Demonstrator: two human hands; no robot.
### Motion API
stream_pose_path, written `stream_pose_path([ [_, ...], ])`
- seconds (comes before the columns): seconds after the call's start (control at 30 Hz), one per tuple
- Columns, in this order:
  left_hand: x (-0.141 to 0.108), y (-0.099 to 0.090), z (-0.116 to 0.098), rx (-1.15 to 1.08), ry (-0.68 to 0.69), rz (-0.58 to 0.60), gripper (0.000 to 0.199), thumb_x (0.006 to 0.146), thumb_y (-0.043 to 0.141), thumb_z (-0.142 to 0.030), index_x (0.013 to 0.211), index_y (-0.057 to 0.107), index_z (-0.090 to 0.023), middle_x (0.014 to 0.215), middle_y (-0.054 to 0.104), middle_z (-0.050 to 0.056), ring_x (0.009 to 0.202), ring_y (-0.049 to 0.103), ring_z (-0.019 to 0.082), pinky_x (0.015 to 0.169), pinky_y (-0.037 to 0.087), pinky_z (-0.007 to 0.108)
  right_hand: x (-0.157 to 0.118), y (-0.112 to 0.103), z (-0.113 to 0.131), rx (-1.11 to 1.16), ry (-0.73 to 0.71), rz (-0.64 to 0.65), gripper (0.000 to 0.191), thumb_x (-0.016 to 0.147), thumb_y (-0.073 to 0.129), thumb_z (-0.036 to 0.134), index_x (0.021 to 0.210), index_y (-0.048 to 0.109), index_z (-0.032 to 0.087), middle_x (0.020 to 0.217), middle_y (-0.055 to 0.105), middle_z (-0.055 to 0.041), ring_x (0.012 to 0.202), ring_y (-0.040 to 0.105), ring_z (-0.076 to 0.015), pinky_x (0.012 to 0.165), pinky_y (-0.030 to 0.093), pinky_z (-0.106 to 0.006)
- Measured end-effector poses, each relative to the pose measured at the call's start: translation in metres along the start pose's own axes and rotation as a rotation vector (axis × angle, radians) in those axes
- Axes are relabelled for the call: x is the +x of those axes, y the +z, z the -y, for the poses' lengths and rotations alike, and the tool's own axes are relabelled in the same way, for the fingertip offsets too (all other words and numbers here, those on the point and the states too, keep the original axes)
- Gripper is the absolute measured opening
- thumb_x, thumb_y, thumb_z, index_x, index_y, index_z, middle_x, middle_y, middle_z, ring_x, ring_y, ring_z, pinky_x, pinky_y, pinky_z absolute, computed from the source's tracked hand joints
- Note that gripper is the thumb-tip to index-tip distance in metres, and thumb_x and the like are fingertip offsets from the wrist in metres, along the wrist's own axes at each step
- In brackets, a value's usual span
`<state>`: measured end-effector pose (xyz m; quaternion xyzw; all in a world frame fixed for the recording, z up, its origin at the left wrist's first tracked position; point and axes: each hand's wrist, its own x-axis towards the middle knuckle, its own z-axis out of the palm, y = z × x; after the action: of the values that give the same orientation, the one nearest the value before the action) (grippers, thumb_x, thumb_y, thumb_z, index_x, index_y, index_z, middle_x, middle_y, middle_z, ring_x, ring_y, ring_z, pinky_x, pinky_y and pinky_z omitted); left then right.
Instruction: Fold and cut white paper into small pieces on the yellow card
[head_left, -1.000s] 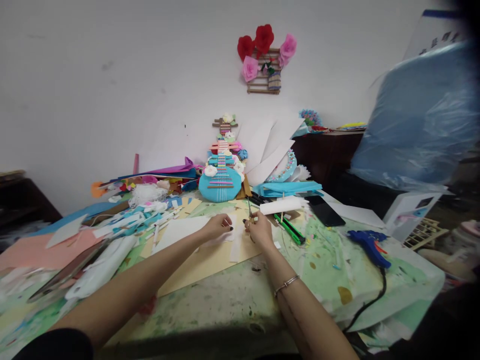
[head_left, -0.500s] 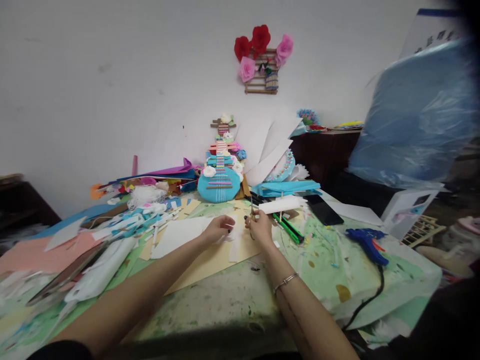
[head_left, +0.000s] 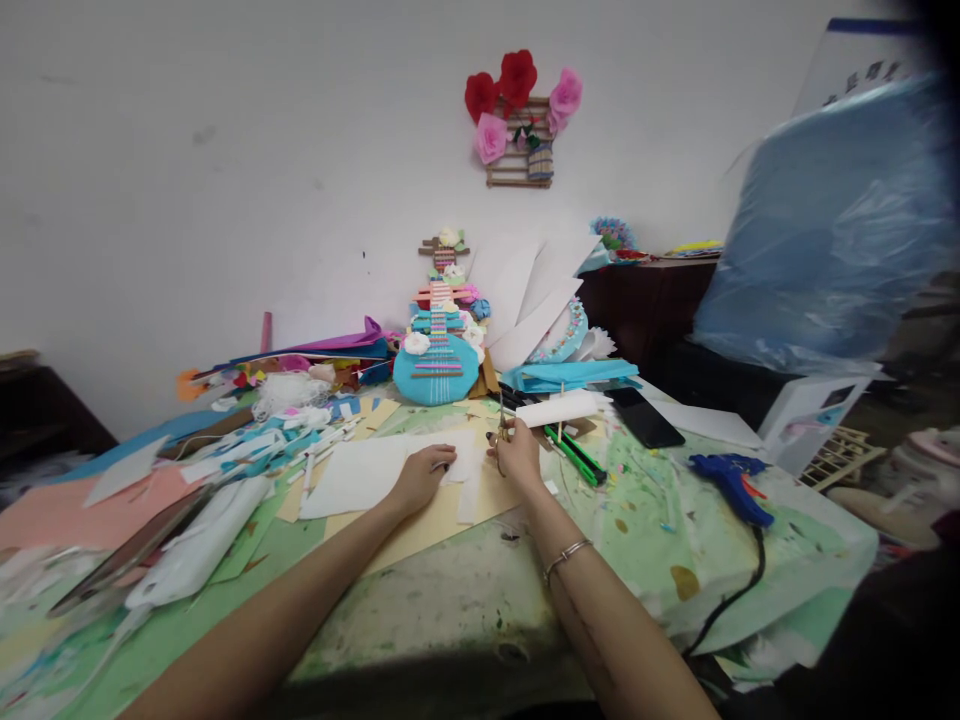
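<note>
My right hand [head_left: 516,458] is closed on a pair of scissors [head_left: 502,425], their blades pointing up and away. My left hand [head_left: 420,480] rests on a white paper sheet [head_left: 352,472], fingers bent together; whether something small is between them is hidden. A narrow white paper strip [head_left: 469,495] lies between my hands on a tan sheet [head_left: 420,535]. Just beyond the scissors is a rolled white paper [head_left: 559,408]. A green utility knife [head_left: 579,460] lies right of my right hand.
A turquoise paper guitar [head_left: 436,370] leans at the wall. A black phone [head_left: 646,418] and a blue glue gun [head_left: 735,485] lie at right. Paper scraps [head_left: 277,445] and a white power strip [head_left: 199,540] are at left.
My left hand has moved left and down onto the white paper, and its fingers have drawn together. My right hand still holds the scissors in nearly the same place.
</note>
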<state>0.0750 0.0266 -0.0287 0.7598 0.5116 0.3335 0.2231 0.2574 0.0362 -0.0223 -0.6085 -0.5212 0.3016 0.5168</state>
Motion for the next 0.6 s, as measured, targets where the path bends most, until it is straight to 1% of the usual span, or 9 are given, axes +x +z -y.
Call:
stream_pose_path([
  [0.1,-0.003,0.001,0.000,0.113,0.073,0.046,0.031,0.079,0.047,-0.013,0.099,0.070,-0.019,0.119,0.060,0.008,0.113,0.053,0.021,0.102,0.036,0.034,0.002,0.000,-0.001,0.050,0.028,-0.025,0.021,0.070,0.058,0.020,0.092,0.054,0.020,0.069,0.063,0.0005,0.052,0.063,-0.0143,0.050,0.044,-0.023],
  [0.2,-0.004,0.004,-0.001,0.253,0.134,0.074,0.034,0.083,0.045,-0.017,0.107,0.068,-0.021,0.123,0.057,0.008,0.114,0.050,0.022,0.101,0.037,0.035,0.007,-0.001,-0.002,0.111,0.050,-0.067,0.024,0.068,0.060,0.021,0.091,0.053,0.019,0.070,0.063,0.0006,0.055,0.065,-0.0150,0.050,0.044,-0.022],
  [0.27,-0.005,0.006,-0.003,0.357,0.169,0.101,0.035,0.084,0.045,-0.019,0.112,0.065,-0.023,0.123,0.054,0.011,0.115,0.048,0.025,0.099,0.036,0.039,0.011,-0.003,-0.004,0.161,0.069,-0.106,0.026,0.068,0.060,0.021,0.092,0.052,0.019,0.072,0.064,-0.0001,0.057,0.067,-0.0155,0.049,0.044,-0.021],
  [0.33,-0.007,0.008,-0.006,0.472,0.212,0.137,0.037,0.087,0.044,-0.025,0.120,0.060,-0.029,0.126,0.051,0.012,0.118,0.043,0.028,0.098,0.035,0.045,0.015,-0.005,-0.005,0.218,0.087,-0.144,0.026,0.067,0.060,0.021,0.092,0.051,0.019,0.073,0.065,-0.0003,0.057,0.067,-0.0157,0.049,0.045,-0.020],
  [0.4,-0.009,0.010,-0.009,0.562,0.247,0.166,0.039,0.089,0.042,-0.030,0.126,0.052,-0.035,0.129,0.048,0.010,0.121,0.039,0.031,0.095,0.033,0.051,0.017,-0.007,-0.005,0.279,0.103,-0.175,0.026,0.067,0.059,0.020,0.092,0.050,0.019,0.071,0.065,0.0000,0.057,0.067,-0.0160,0.047,0.045,-0.020],
  [0.47,-0.012,0.010,-0.011,0.605,0.264,0.179,0.040,0.090,0.039,-0.033,0.128,0.048,-0.039,0.132,0.045,0.009,0.123,0.037,0.031,0.094,0.033,0.052,0.018,-0.009,-0.004,0.342,0.117,-0.200,0.026,0.067,0.059,0.018,0.091,0.050,0.019,0.069,0.065,0.0003,0.056,0.067,-0.0164,0.045,0.045,-0.019],
  [0.53,-0.013,0.008,-0.013,0.612,0.272,0.182,0.040,0.091,0.036,-0.033,0.129,0.047,-0.036,0.135,0.043,0.009,0.124,0.036,0.030,0.094,0.033,0.051,0.018,-0.011,-0.001,0.403,0.130,-0.222,0.026,0.066,0.058,0.016,0.090,0.048,0.019,0.067,0.065,0.0001,0.056,0.067,-0.0168,0.043,0.045,-0.018],
  [0.6,-0.013,0.004,-0.015,0.600,0.325,0.199,0.040,0.092,0.033,-0.030,0.130,0.046,-0.031,0.140,0.041,0.009,0.127,0.035,0.027,0.096,0.032,0.049,0.017,-0.014,0.003,0.457,0.142,-0.244,0.025,0.066,0.058,0.015,0.089,0.047,0.019,0.066,0.065,-0.0002,0.055,0.067,-0.0166,0.042,0.044,-0.018],
])
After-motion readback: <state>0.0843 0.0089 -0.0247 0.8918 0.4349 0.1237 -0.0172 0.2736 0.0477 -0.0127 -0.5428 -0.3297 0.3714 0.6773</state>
